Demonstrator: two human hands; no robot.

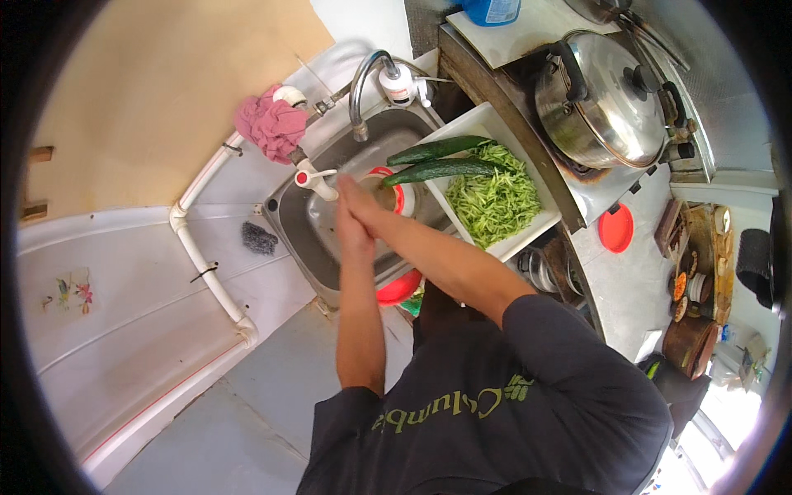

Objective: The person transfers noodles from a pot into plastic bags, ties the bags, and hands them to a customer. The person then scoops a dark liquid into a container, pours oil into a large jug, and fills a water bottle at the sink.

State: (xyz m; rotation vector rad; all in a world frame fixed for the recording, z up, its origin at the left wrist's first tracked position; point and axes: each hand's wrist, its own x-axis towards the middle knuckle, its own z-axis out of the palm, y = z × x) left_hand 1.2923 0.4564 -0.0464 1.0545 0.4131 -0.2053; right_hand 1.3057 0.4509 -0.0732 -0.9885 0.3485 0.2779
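Observation:
My left hand [355,238] and my right hand [361,203] are pressed together over a stainless steel sink [297,232]. No object shows between them, though their palms are hidden. Close to the fingertips is a white plastic tap [318,184] with a red dot on its front. A red-rimmed bowl [405,201] stands in the sink, partly covered by my right hand and a cucumber. Across the sink's right side rests a white tray [504,120]. It holds a heap of shredded cucumber [495,207] and two whole cucumbers [433,150], whose ends jut out over the sink.
A curved chrome faucet [357,86] arches over the sink's back. Pink cloth [272,127] hangs on the wall pipe. Steel wool [258,239] lies left of the sink. At right, a lidded steel pot [594,105] sits on a stove. A red lid [616,228] rests on the counter.

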